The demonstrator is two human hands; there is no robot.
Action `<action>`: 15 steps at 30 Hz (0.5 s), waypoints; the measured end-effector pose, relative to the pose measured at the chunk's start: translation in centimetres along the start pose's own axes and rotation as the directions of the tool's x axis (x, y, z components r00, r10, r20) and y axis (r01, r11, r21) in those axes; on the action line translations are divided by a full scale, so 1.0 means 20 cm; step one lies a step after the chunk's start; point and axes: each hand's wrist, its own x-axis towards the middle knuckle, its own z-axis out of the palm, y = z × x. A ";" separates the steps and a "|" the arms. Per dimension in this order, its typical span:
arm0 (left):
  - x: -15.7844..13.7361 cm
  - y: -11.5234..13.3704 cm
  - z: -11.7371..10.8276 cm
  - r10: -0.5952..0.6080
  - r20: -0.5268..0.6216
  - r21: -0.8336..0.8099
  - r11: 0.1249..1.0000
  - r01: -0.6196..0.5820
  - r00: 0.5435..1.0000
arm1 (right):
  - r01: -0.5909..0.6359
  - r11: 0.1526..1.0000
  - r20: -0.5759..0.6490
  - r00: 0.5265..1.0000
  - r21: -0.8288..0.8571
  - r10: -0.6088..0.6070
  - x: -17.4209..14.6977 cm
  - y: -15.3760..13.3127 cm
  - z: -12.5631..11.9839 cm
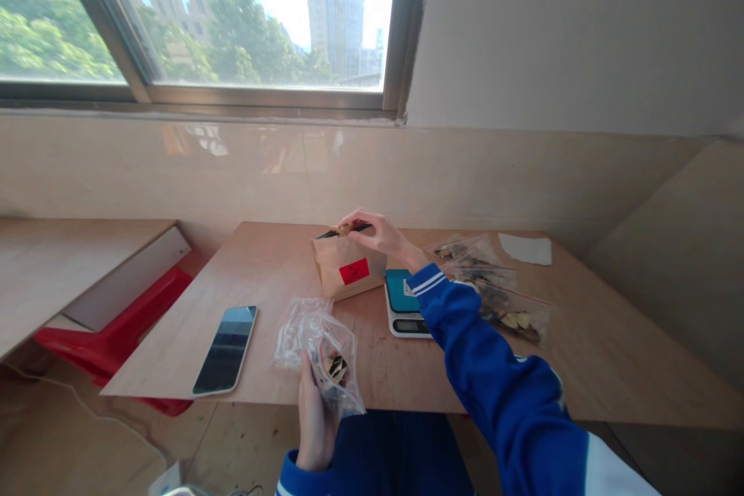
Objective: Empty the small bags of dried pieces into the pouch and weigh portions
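My left hand (317, 422) is closed on a clear zip bag (349, 395), held tilted at the table's front edge, with its mouth apart. Dried dark-edged slices (335, 368) lie inside it. My right hand (372, 232) reaches over the mouth of a brown paper bag (328, 267) with a red label (354, 271). Its fingers are pinched at the bag's opening, beside tan bits; what they hold is not clear. Below my right forearm sits a kitchen scale (401, 294) with a blue-green top, partly covered by the sleeve.
Crumpled clear plastic bags (291, 333) lie left of my left hand. A phone (226, 349) rests farther left. Several filled zip bags (517, 318) and a white paper sheet (526, 249) are at the right. A red stool (139, 310) stands beside the table (279, 248).
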 end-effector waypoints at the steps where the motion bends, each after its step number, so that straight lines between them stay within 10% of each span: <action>1: 0.00 0.00 0.00 0.000 -0.002 -0.001 1.000 0.000 1.000 | 0.004 1.000 -0.001 1.000 -0.010 -0.004 0.00 0.00 0.00; 15: -0.02 0.01 0.01 0.020 0.023 0.029 0.999 -0.021 1.000 | 0.113 0.966 -0.042 0.991 -0.232 -0.126 0.00 0.00 0.06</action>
